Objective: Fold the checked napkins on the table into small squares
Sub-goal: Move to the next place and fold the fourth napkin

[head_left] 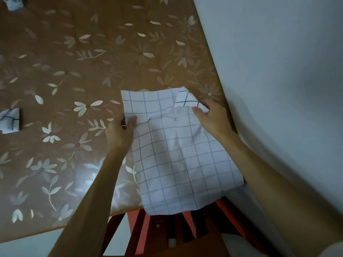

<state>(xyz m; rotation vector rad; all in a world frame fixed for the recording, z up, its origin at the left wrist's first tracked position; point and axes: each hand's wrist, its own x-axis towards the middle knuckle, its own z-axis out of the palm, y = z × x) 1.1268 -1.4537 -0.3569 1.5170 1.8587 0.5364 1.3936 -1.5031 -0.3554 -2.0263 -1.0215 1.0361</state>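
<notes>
**Both hands grasp 1 open napkin at the worktop's right side**

Nearest, a red-orange stool [143,230] shows below the worktop [55,164], which has a brown flowered cover. The open napkin [178,160], white with a checked grid, lies flat along the worktop's right side. Its near end hangs over the edge above the stool. The left hand [119,132] pinches the cloth's left edge, thumb on top. The right hand [211,117] has its fingers clenched on the far right corner, which is turned over and shows darker lines. Farther left, well apart, sits 1 folded napkin [10,120]. A crumpled napkin [14,3] lies at the far left.
</notes>
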